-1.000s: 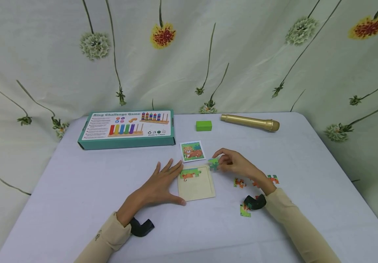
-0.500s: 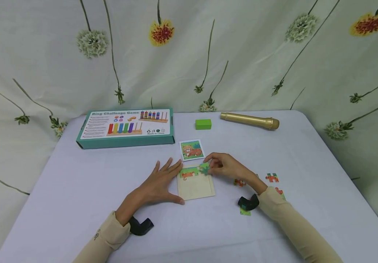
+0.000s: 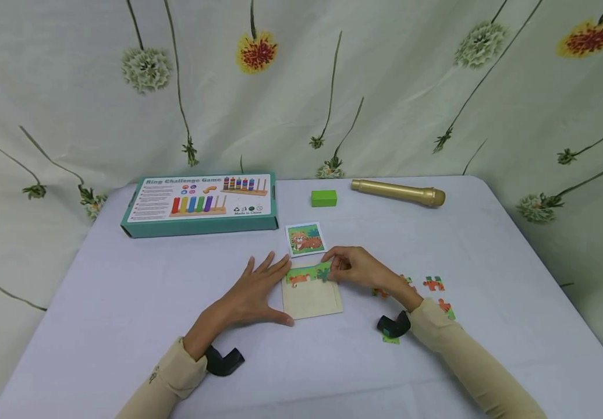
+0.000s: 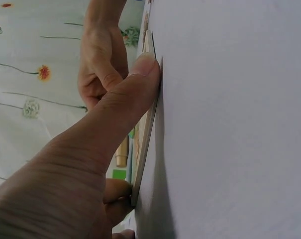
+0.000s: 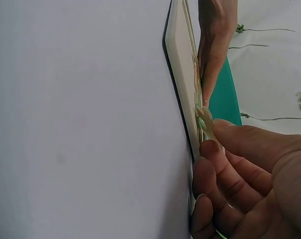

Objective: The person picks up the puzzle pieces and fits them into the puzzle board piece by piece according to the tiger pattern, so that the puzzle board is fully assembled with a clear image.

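Observation:
A shallow wooden puzzle tray (image 3: 312, 301) lies mid-table, with joined pieces (image 3: 301, 274) of green and orange along its top edge. My left hand (image 3: 251, 294) is spread against the tray's left side, fingers straight; its thumb (image 4: 140, 74) touches the edge in the left wrist view. At the tray's top right corner, my right hand (image 3: 359, 266) pinches a green puzzle piece (image 5: 206, 122) between thumb and fingers. In the right wrist view that piece is tilted over the tray. Just above the tray lies a picture card (image 3: 305, 239) showing a tiger.
Loose puzzle pieces (image 3: 433, 283) lie to the right, some partly hidden under the right arm. Behind stand a teal game box (image 3: 202, 227), a green block (image 3: 324, 198) and a gold microphone-shaped object (image 3: 398, 192). A flowered cloth (image 3: 385, 87) hangs at the back.
My right hand has carried the green piece left and slightly down, from beside the tray onto its top right corner. The left hand has stayed at the tray's side.

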The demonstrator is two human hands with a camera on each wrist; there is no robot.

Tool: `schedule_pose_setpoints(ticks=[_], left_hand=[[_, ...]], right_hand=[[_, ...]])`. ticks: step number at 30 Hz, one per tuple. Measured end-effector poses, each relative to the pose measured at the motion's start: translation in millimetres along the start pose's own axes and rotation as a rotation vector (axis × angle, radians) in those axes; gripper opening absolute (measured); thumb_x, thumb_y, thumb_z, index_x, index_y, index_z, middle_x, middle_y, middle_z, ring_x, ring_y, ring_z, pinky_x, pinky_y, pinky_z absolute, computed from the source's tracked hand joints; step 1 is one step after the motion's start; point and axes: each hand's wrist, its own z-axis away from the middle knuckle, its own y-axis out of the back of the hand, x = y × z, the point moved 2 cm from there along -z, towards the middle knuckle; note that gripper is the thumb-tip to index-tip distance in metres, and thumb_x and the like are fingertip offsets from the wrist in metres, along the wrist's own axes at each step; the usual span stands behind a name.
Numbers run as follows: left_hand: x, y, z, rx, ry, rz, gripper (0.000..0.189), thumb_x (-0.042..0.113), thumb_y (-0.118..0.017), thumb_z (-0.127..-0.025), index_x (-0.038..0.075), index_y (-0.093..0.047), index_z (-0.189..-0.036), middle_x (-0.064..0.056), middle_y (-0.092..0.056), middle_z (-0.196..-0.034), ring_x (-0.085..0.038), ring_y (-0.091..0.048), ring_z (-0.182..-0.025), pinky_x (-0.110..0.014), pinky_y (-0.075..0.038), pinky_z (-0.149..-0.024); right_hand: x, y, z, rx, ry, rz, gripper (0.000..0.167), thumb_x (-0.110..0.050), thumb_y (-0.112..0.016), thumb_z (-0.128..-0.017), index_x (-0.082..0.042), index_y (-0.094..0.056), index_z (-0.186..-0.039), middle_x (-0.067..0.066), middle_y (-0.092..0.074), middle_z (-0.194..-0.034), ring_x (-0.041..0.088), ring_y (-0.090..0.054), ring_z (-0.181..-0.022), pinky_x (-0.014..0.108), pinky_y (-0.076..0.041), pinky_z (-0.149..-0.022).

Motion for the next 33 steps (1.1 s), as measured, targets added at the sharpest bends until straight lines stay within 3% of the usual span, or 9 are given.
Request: schedule_pose_setpoints(ticks=[33], left_hand=[[2.3,2.7,1.5,-0.009,0.007,0.001,0.122,0.070,-0.077,-0.058,0.012,-0.027,-0.152,0.000,-0.018,-0.159,-0.028,0.000,-0.148,-0.056,0.007,-0.116]], right_hand=[[-7.2,-4.5,-0.2,0.010,-0.032,0.157,0.028,-0.009,-0.070,-0.085,-0.005,-0.061,-0.111,-0.004,-0.054,-0.070,0.007,-0.048,-0.063,0.019,-0.040,-0.058]])
